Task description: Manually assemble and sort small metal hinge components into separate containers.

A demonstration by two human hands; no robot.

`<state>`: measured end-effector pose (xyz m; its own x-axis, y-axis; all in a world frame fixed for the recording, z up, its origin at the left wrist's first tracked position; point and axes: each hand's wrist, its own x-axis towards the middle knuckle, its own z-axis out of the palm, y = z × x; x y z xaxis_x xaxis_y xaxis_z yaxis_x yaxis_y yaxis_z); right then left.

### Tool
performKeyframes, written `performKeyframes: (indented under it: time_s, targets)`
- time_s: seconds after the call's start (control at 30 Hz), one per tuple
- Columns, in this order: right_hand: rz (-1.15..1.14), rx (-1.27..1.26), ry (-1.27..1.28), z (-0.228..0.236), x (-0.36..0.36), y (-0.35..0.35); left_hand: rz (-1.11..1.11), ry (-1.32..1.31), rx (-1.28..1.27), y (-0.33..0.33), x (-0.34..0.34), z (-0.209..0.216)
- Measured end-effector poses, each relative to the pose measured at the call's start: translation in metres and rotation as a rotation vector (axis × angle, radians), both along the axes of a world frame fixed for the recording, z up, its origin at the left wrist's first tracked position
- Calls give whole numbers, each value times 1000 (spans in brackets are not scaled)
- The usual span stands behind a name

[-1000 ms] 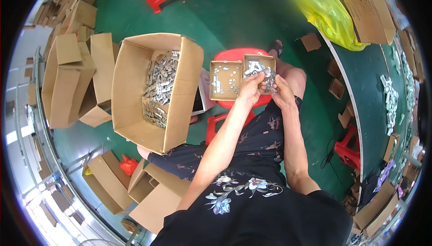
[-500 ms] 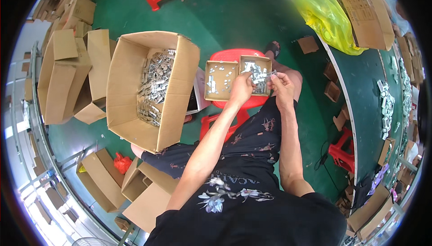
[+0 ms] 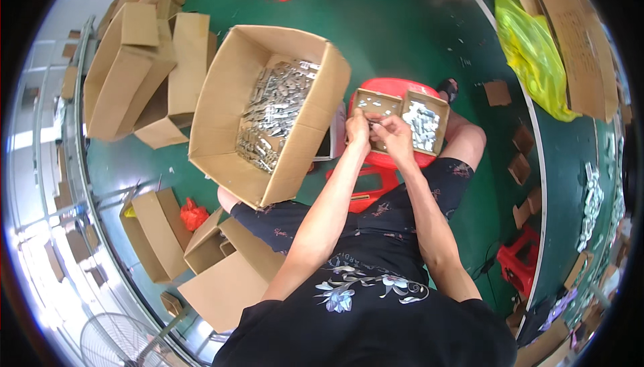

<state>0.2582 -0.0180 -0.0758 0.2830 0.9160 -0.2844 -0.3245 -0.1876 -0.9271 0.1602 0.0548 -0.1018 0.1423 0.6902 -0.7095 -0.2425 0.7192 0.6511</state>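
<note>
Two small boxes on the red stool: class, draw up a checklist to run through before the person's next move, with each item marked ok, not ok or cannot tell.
1. Left small box and right small box both rest on the red stool: ok.
2. Right small box holds pale parts: ok.
3. Left small box fully in sight: not ok; the left hand and right hand hide its near part.
4. Identity of anything between the fingertips: cannot tell; too small and partly covered.
5. Large carton open, with metal parts visible inside: ok.
</note>
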Motion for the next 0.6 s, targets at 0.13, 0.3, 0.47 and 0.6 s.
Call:
performKeyframes:
  time_s: [0.13, 0.3, 0.47, 0.6]
  targets:
    - [-45, -174, 233, -6, 25, -3, -214, -93, -74, 11, -6, 6]
    - [-104, -135, 179, -6, 28, -7, -217, -81, 68, 16, -20, 2]
    - [-156, -107, 94, -9, 34, -14, -261, -143, 105, 5, -23, -1]
    - [-111, -86, -53, -2, 15, -8, -239, 130, 357, 2, -32, -16]
